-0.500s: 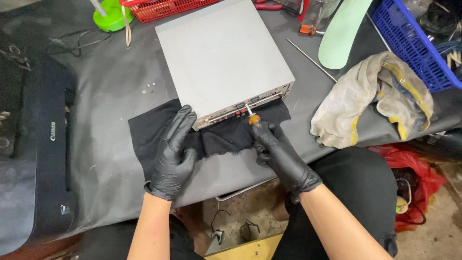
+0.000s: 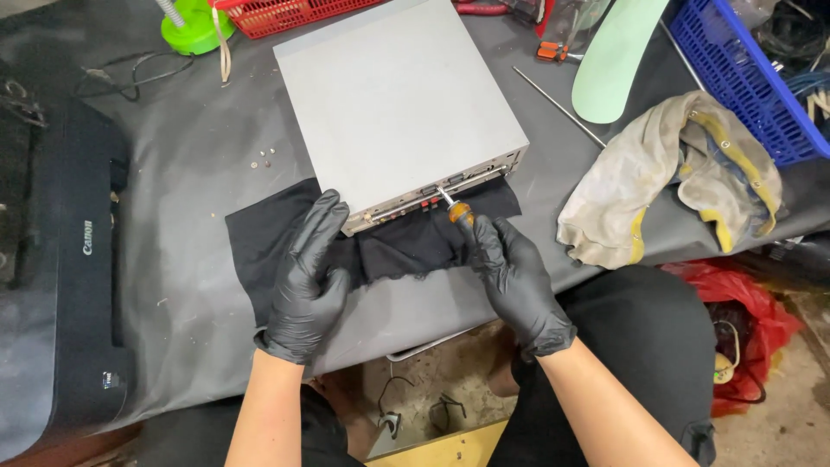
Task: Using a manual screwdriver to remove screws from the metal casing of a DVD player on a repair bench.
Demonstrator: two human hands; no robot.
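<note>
Right hand (image 2: 517,281) edged lower, screwdriver (image 2: 456,207) same on silver unit (image 2: 398,104) rear, left hand (image 2: 307,281) unchanged

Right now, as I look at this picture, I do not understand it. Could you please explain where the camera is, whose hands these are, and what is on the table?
The camera sits on a person's head and looks down at their own two hands in black gloves. The left hand rests on a black cloth, beside a grey metal box that lies partly on it. The right hand holds a screwdriver with its tip at the box's near panel. Also on the grey table: a dirty rag, a blue basket and a black printer.
</note>
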